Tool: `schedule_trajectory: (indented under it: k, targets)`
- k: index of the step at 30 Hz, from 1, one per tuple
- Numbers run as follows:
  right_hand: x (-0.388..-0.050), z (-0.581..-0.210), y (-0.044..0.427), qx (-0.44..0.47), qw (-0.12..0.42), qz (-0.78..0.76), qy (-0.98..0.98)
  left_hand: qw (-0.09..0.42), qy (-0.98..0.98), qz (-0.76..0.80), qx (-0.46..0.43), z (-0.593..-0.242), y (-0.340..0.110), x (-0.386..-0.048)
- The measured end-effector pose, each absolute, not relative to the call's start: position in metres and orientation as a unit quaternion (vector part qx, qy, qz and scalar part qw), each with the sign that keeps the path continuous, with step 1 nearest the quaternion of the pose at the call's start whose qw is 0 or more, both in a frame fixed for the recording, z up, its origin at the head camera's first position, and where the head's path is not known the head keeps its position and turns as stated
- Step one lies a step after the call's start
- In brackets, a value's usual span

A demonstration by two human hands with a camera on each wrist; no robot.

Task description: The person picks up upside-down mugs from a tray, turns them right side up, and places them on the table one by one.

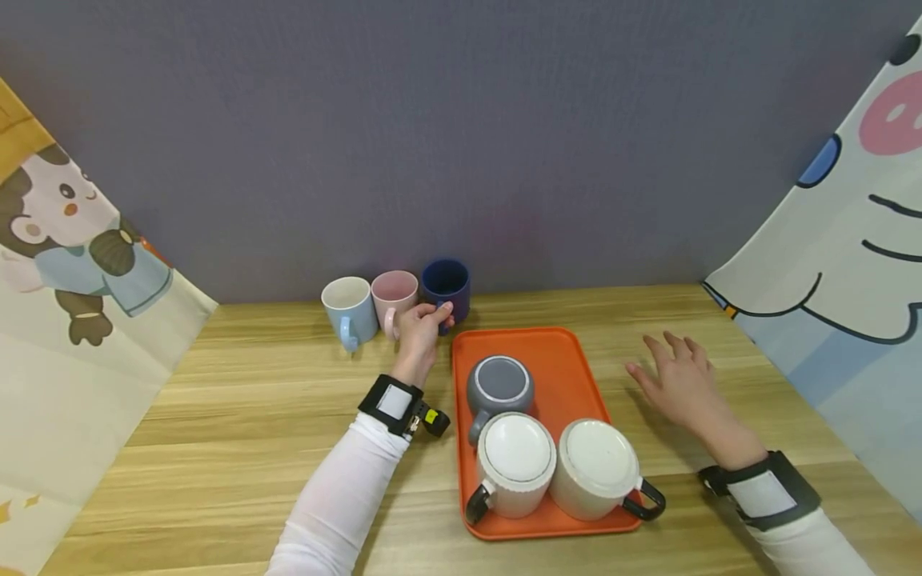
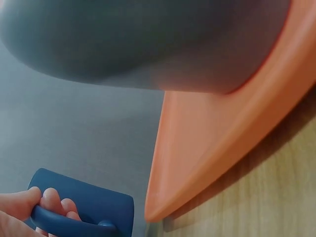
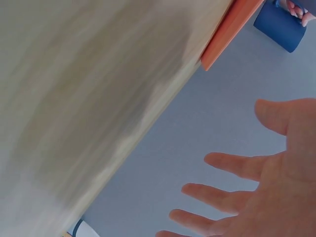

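Head view puts the navy mug (image 1: 450, 293) at the right end of a row at the back of the bench (image 1: 252, 432), beside the pink mug (image 1: 395, 288) and the light blue mug (image 1: 350, 308). The left hand (image 1: 419, 338) grips its handle, which faces the person; whether the base touches the bench cannot be told. The mug is upright, its axis vertical, just beyond the far left corner of the orange tray (image 1: 558, 372); the tray's long axis runs away from the person, and its bare far end lies to the mug's right and nearer the person. Upside down on the tray stand the grey mug (image 1: 502, 380), the left white mug (image 1: 517, 458) and the right white mug (image 1: 599, 464). The right hand (image 1: 680, 388), fingers spread and holding nothing, is beyond the tray's right edge, well apart from the navy mug.
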State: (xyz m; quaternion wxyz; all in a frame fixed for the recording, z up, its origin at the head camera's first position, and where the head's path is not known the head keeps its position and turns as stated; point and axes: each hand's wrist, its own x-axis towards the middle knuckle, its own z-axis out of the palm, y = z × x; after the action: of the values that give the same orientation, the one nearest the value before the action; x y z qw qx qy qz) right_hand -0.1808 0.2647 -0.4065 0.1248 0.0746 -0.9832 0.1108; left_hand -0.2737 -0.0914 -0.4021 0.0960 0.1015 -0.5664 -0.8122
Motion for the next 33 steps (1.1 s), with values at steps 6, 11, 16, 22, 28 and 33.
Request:
schedule_trajectory:
  k: [6, 11, 16, 22, 28, 33]
  targets:
    - [-0.177, -0.407, 0.270, 0.062, 0.121, 0.111, -0.985, 0.094, -0.569, -0.810, 0.108, -0.406, -0.092, -0.277]
    - [-0.175, -0.407, 0.272, 0.056, 0.116, 0.109, -0.986, 0.090, -0.567, -0.811, 0.116, -0.409, -0.093, -0.279]
    - [-0.174, -0.408, 0.276, 0.058, 0.129, 0.098, -0.985, 0.087, -0.567, -0.810, 0.121, -0.412, -0.094, -0.282]
    - [-0.173, -0.410, 0.279, 0.061, 0.136, 0.094, -0.984, 0.090, -0.569, -0.808, 0.124, -0.415, -0.094, -0.283]
    - [-0.173, -0.410, 0.279, 0.060, 0.134, 0.094, -0.985, 0.093, -0.572, -0.806, 0.125, -0.417, -0.095, -0.284]
    - [-0.173, -0.409, 0.280, 0.063, 0.139, 0.093, -0.984, 0.097, -0.572, -0.805, 0.123, -0.418, -0.095, -0.285]
